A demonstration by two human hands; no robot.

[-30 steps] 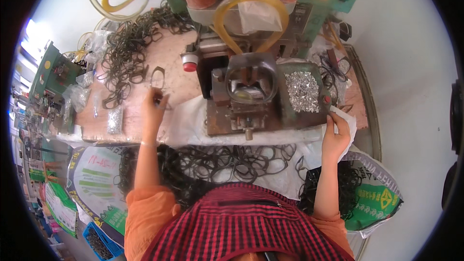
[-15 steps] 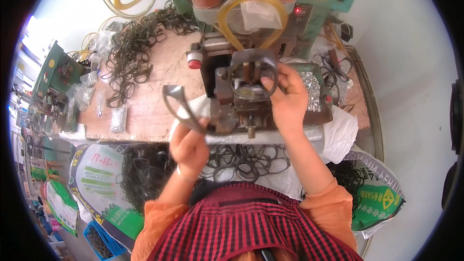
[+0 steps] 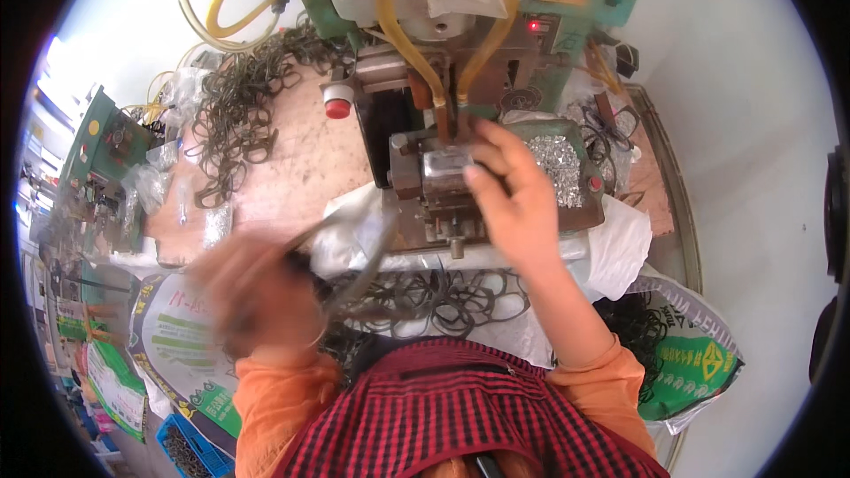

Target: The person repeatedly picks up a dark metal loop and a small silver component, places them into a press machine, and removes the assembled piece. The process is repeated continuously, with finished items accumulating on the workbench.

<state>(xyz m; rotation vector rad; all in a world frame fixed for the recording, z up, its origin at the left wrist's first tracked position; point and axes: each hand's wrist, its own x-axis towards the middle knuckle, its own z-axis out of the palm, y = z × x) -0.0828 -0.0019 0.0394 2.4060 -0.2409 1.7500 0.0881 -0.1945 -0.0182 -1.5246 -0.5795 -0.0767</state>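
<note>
My left hand point(image 3: 261, 292) is smeared by motion left of the table's front edge. A dark band loop point(image 3: 376, 261), also blurred, trails from its fingers to the right. My right hand point(image 3: 521, 208) reaches over the metal fixture point(image 3: 443, 168) of a green press point(image 3: 589, 4). Its thumb and fingers are apart beside the fixture's shiny block, with no loop between them. Whether the fingertips touch the metal is unclear. From the press head a yellow hose point(image 3: 385, 13) curves down behind the fixture.
A tray of small silvery metal pieces point(image 3: 558, 164) sits right of the fixture. Many dark loops point(image 3: 235, 115) are heaped on the table's left side; more point(image 3: 452, 301) lie below the front edge. Printed sacks point(image 3: 181, 336) flank me. A red button point(image 3: 337, 108) juts out beside the press.
My left hand has swung down and left with a loop. The loop at the fixture is gone from there, and my right hand has shifted slightly left. The view has tilted a little.
</note>
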